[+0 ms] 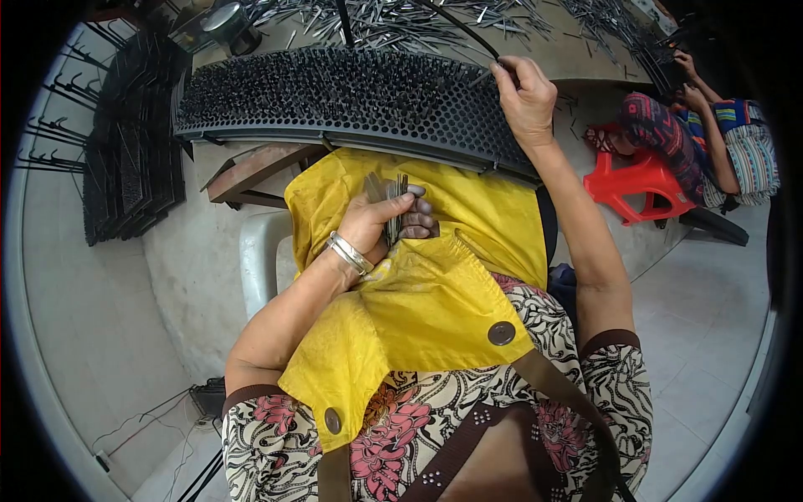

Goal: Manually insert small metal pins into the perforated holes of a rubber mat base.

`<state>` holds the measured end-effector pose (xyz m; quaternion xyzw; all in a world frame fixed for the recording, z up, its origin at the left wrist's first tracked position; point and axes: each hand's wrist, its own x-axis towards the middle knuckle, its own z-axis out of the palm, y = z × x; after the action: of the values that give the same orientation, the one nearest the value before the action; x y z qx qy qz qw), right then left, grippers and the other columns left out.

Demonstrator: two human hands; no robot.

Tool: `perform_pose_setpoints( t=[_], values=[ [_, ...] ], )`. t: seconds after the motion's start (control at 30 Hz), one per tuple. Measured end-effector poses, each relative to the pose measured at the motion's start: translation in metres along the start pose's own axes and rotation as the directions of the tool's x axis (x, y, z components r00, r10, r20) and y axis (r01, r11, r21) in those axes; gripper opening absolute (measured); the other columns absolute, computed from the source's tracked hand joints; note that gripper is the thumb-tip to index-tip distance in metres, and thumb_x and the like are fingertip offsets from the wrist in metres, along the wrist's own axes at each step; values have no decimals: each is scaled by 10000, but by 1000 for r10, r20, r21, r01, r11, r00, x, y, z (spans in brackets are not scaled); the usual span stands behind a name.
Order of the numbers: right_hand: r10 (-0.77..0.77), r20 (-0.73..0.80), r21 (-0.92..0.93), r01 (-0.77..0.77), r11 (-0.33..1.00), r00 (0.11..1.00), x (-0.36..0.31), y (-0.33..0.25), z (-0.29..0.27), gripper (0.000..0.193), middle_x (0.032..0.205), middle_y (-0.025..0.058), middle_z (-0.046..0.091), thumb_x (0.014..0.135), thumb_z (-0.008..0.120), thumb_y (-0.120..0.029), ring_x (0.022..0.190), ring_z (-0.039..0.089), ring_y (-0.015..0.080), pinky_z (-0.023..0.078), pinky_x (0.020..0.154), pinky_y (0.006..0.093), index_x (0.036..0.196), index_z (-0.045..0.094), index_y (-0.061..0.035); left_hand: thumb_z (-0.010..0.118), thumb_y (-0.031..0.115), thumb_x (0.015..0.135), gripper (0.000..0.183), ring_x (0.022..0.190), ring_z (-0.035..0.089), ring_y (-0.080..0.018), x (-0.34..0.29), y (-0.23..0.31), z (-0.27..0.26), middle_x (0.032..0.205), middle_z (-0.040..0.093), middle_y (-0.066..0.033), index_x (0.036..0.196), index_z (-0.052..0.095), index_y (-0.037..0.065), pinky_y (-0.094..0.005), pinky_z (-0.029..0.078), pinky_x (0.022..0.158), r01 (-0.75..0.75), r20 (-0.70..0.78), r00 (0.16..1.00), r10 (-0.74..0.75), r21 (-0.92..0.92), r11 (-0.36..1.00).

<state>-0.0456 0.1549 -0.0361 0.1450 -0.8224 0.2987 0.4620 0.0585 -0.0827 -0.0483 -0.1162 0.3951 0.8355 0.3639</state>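
Observation:
A bundle of thin grey metal strips [395, 219] stands upright in my left hand [372, 219], its thumb pressed across them and its fingers wrapped round, above the yellow apron on my lap. My right hand [527, 102] is raised at the right end of a long, curved black rack [251, 134] full of holes. Its fingers are pinched beside the end of a curved black rod [464, 32]. One slim strip shows by the fingertips, but what they grip is too small to make out. Dark strips [309, 88] stand packed in most of the rack; bare holes show toward its front and right.
Loose metal strips [401, 21] lie heaped on the table behind the rack, near a metal container [232, 29]. Stacked black racks [134, 142] with hooked rods stand at left. At right, another person works beside a red plastic stool [640, 188].

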Motion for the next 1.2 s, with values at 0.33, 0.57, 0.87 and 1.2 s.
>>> perform_pose_setpoints(
  t=[0.33,0.57,0.87,1.2],
  values=[
    [153,20,43,-153,987,988,1,-6,2,111,655,89,571,716,635,-54,546,524,129,416,517,233,790,582,10,514,71,813,213,696,600,-235,0,0,0,823,580,-155,982,477,-54,-309,513,598,4,-13,1000,-5,-14,1000],
    [-17,88,14,16,1000,996,3,0,-4,83,705,94,572,713,618,-21,591,549,181,434,555,245,772,568,7,516,63,810,207,689,598,-234,0,1,1,820,577,-159,976,478,-54,-311,511,591,15,-24,1000,-15,-19,1000],
    [-100,182,110,81,991,978,2,-4,-8,74,719,97,571,705,607,18,626,553,183,437,560,250,760,557,17,496,48,813,196,688,594,-251,-2,3,4,807,569,-162,972,476,-65,-332,510,589,28,-35,999,-28,-28,999],
    [-222,358,48,220,974,907,16,1,1,80,693,129,536,702,600,-27,671,526,288,424,595,345,744,546,15,516,59,807,218,691,596,-237,0,1,0,817,575,-156,985,475,-60,-317,513,600,20,-29,999,-20,2,1000]
  ],
)
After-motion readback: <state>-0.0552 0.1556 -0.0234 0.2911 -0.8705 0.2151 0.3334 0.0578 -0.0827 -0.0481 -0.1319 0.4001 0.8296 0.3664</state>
